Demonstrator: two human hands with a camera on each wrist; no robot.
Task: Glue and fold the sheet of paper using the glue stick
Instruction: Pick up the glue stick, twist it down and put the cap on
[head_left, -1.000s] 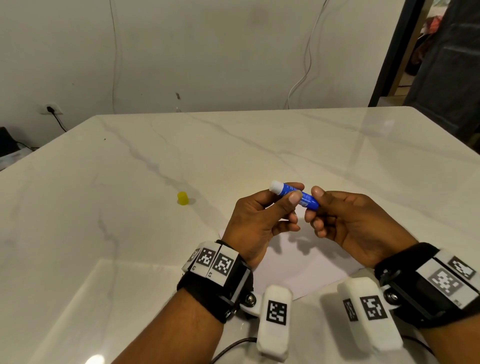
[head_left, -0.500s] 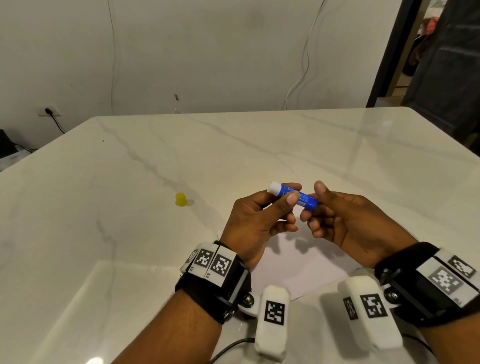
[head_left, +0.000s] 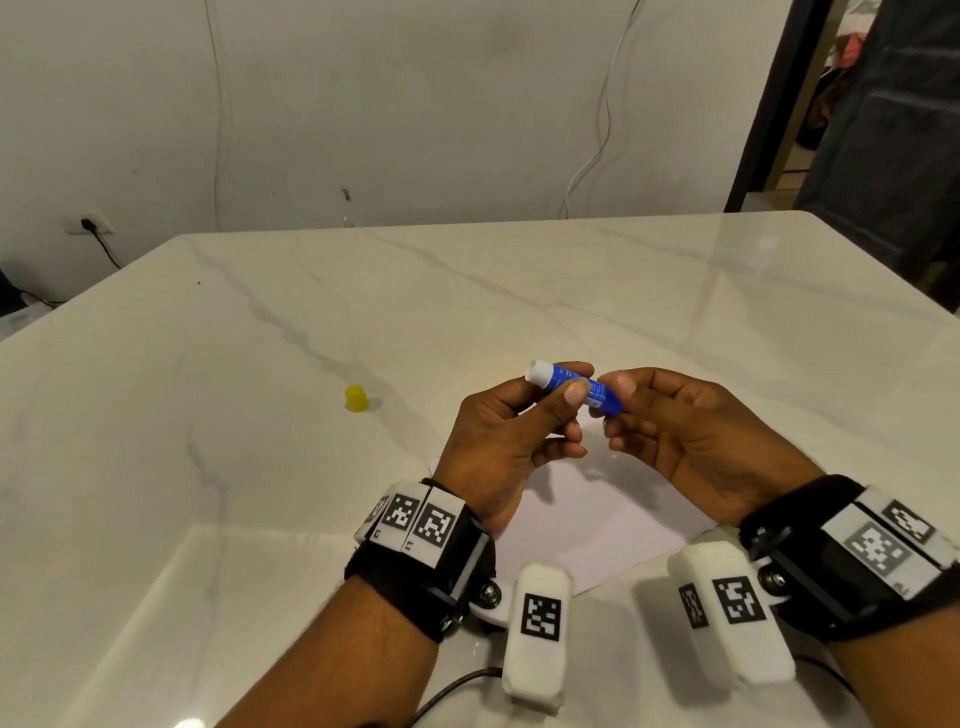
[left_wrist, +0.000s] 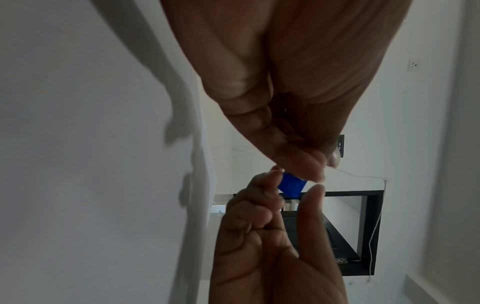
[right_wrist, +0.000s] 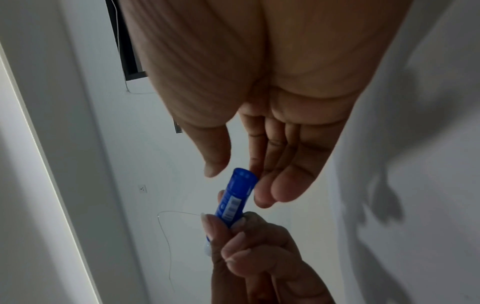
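the left hand (head_left: 506, 441) pinches the blue glue stick (head_left: 576, 387) between thumb and fingers, above the sheet of paper (head_left: 582, 525), white glue end uncapped and pointing up-left. the right hand (head_left: 691, 441) sits at the base end of the stick, thumb and fingers loosely spread around it; in the right wrist view they lie just beside it, without a firm grip. the paper lies flat on the marble table (head_left: 208, 415) beneath both hands. a yellow cap (head_left: 357, 398) stands on the table, well left of the hands.
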